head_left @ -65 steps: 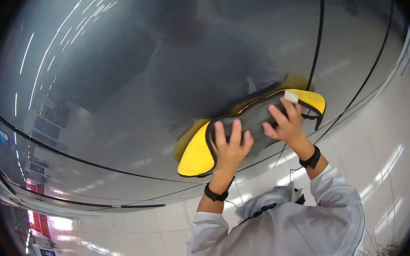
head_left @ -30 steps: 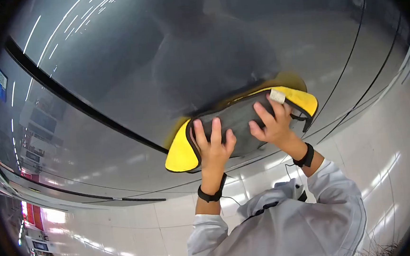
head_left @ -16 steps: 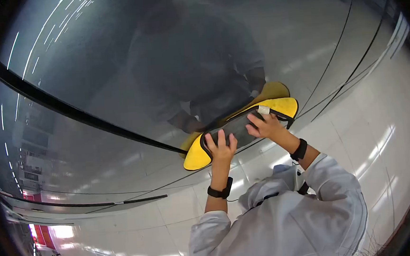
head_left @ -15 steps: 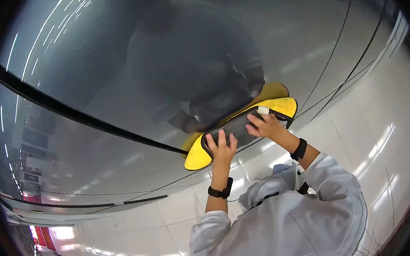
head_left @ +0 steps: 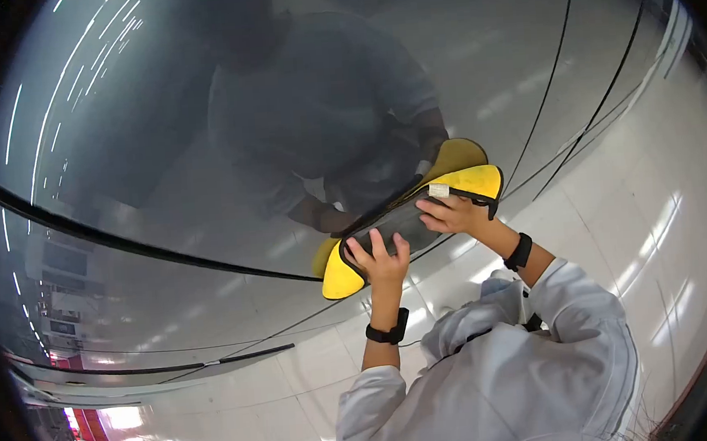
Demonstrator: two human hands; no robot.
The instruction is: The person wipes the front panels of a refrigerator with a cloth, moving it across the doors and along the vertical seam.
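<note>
A yellow and dark-grey microfibre cloth (head_left: 411,219) lies against a dark, glossy panel (head_left: 298,126) that looks like car bodywork. The cloth's yellow ends curl outward, and a small white tag shows near its upper right edge. My left hand (head_left: 382,258) holds the grey side near the left end, fingers spread and pressing. Further right, my right hand (head_left: 454,213) holds the cloth just below the tag, fingers bent onto it. The cloth hides the panel behind it, and its reflection shows along the upper edge.
A black strip (head_left: 150,247) runs across the panel to the cloth's left end. Thin dark seams cross it on the right. A black handle-like bar (head_left: 248,354) lies lower left. Shiny light floor tiles (head_left: 251,400) spread below.
The view has turned slightly. Both hands stay on the cloth; its right end sits a little further left and its left end slightly lower in view.
</note>
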